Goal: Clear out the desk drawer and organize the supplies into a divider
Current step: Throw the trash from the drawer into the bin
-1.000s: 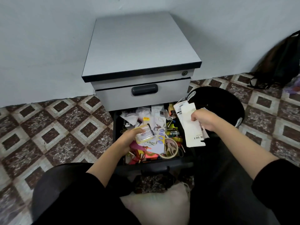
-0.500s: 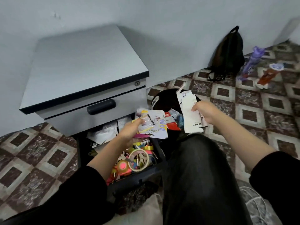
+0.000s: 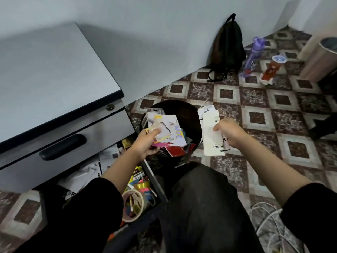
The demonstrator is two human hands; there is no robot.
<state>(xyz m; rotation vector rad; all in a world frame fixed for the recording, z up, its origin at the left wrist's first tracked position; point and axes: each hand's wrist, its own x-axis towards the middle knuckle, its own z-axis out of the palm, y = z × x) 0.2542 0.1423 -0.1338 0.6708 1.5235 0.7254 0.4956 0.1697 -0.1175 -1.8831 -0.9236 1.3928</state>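
Left hand [image 3: 145, 143]: fingers and thumb curled round a stack of printed packaging cards [image 3: 169, 130], with a clear, yellow-edged plastic packet pinned on top under the thumb. The stack sits over the open mouth of a round black bin [image 3: 186, 112], which stands on the tiled floor [image 3: 273, 114] just beside the cabinet. Red and white scraps lie inside the bin.

Right hand [image 3: 228, 134]: fingers pinch a sheaf of long white paper cards [image 3: 211, 141], held near the bin's right rim. The front card bears a barcode and the letters "R SET".

Grey drawer cabinet [image 3: 54, 79]: the upper drawer is closed, with a black handle [image 3: 63, 147] and a keyhole at the corner. The lower drawer [image 3: 152, 175] is pulled out below the left forearm. It holds white paper packets at the back, and a beige tape roll [image 3: 132, 205], a yellow tape roll and small coloured items toward the front.

Against the wall: a dark backpack [image 3: 228, 44], then a purple bottle [image 3: 252, 57] and a lidded cup [image 3: 272, 68]. A white cable [image 3: 264, 212] lies on the floor at lower right.
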